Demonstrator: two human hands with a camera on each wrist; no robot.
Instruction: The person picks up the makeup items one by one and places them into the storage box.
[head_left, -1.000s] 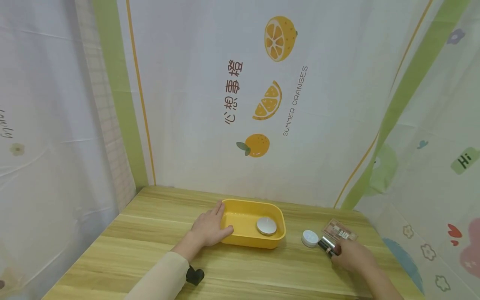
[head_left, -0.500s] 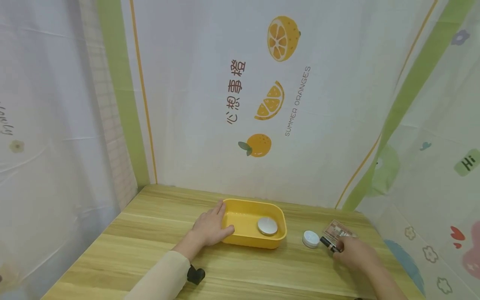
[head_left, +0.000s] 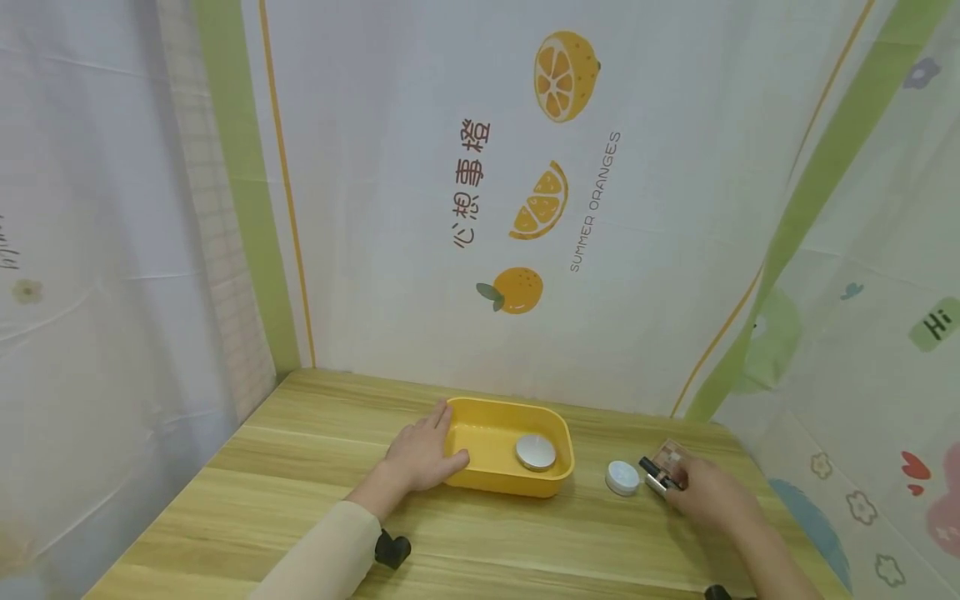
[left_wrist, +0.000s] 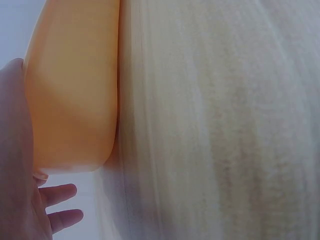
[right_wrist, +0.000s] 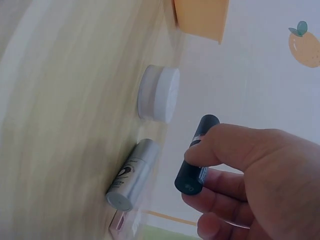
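Note:
My left hand (head_left: 422,455) rests against the left end of a yellow plastic box (head_left: 504,483), fingers stretched along the rim and thumb over the front edge. Inside the box, toward its right side, lies a round silver tin (head_left: 536,452). My right hand (head_left: 716,496) pinches a black lipstick tube (right_wrist: 191,179) between thumb and fingers, tilted and raised above the table. Beneath it a silver tube (right_wrist: 132,175) lies on its side. Left of the tubes stands a small white round jar (right_wrist: 166,95).
A brown-patterned palette (head_left: 670,454) lies behind the silver tube, partly covered by my right hand. The wooden table (head_left: 525,550) ends at a white curtain (head_left: 390,250) printed with oranges. A black wrist strap piece (head_left: 392,549) shows beside the left sleeve.
My right hand has lifted the black lipstick tube off the table beside the silver tube, and it now overlaps the palette. The left hand and the box stay put.

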